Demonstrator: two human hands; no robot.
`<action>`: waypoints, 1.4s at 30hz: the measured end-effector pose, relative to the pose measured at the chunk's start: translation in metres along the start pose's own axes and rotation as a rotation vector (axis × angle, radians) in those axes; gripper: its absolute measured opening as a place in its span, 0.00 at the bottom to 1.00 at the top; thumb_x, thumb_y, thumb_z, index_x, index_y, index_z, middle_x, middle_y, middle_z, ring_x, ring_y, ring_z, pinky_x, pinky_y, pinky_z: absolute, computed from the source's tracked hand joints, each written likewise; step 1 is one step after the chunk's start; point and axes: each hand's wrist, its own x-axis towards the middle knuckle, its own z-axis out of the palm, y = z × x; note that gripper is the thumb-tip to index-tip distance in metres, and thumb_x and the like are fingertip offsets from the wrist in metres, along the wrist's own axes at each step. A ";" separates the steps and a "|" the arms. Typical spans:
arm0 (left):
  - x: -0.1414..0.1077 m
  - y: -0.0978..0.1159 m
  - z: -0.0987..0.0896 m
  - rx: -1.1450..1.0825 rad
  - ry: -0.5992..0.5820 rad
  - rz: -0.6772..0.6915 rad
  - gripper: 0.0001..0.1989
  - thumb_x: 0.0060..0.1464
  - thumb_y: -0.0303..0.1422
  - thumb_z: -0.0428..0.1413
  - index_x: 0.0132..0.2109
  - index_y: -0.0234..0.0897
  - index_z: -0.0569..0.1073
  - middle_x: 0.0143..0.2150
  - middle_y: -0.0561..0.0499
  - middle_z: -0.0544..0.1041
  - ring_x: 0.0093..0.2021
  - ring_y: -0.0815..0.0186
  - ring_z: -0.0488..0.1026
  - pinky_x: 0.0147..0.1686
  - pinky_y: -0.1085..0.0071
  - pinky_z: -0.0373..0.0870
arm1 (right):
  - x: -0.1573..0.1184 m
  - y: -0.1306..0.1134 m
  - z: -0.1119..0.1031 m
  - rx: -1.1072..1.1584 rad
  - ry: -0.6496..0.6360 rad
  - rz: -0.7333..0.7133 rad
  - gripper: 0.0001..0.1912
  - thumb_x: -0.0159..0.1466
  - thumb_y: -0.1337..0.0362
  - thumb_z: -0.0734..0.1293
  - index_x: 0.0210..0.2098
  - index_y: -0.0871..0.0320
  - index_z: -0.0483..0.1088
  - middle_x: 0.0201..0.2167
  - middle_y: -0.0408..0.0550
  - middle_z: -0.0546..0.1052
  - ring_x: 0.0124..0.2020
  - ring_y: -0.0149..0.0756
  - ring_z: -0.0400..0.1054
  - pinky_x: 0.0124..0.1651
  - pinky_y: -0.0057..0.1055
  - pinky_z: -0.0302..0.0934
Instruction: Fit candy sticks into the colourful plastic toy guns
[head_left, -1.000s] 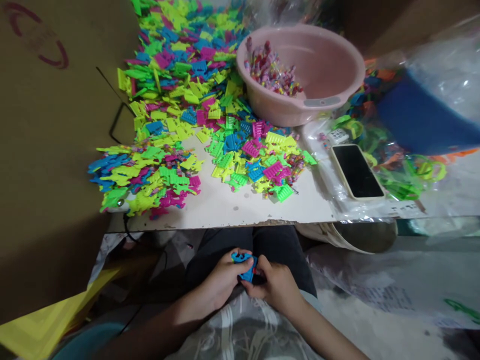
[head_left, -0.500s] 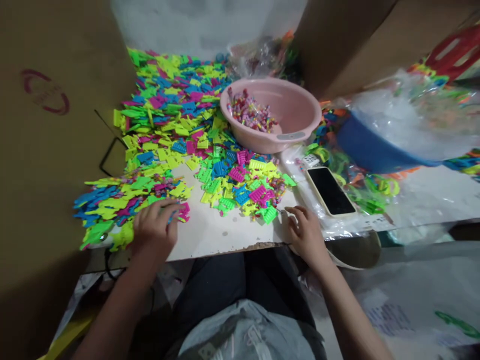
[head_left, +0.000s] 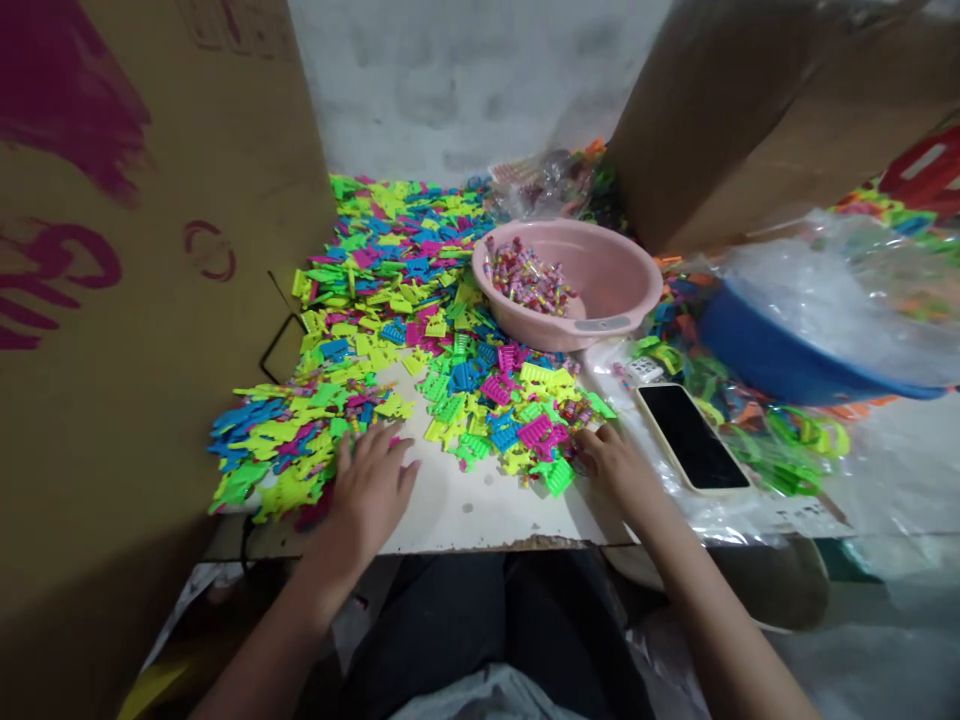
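My left hand (head_left: 373, 488) lies with its fingers spread at the right edge of the near-left pile of bright plastic pieces (head_left: 300, 430). A bit of pink shows by its fingertips. At the right side of the middle pile of comb-like pieces (head_left: 502, 425), my right hand (head_left: 611, 462) has its fingers bent together over small striped pieces (head_left: 576, 412); what the fingertips hold, if anything, is too small to tell. Behind the middle pile stands a pink basin (head_left: 615, 270) with many small striped pieces inside.
A phone (head_left: 694, 438) lies on clear plastic to the right. Beyond it a blue basin (head_left: 787, 345) carries plastic bags. Cardboard boxes (head_left: 247, 120) (head_left: 697, 130) rise at left and right. A thin black frame (head_left: 274, 350) leans by the left box.
The view has tilted up, so everything sits lower and further right. My left hand has opened out, and the pink piece by it is mostly hidden. My right hand has moved onto the striped pieces.
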 end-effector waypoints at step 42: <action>-0.061 0.082 -0.009 -1.570 -0.303 -0.495 0.15 0.48 0.38 0.64 0.33 0.38 0.65 0.27 0.57 0.71 0.28 0.71 0.67 0.29 0.77 0.64 | -0.091 -0.116 -0.021 1.250 0.143 0.011 0.04 0.69 0.64 0.59 0.43 0.52 0.64 0.35 0.43 0.72 0.36 0.31 0.68 0.40 0.24 0.63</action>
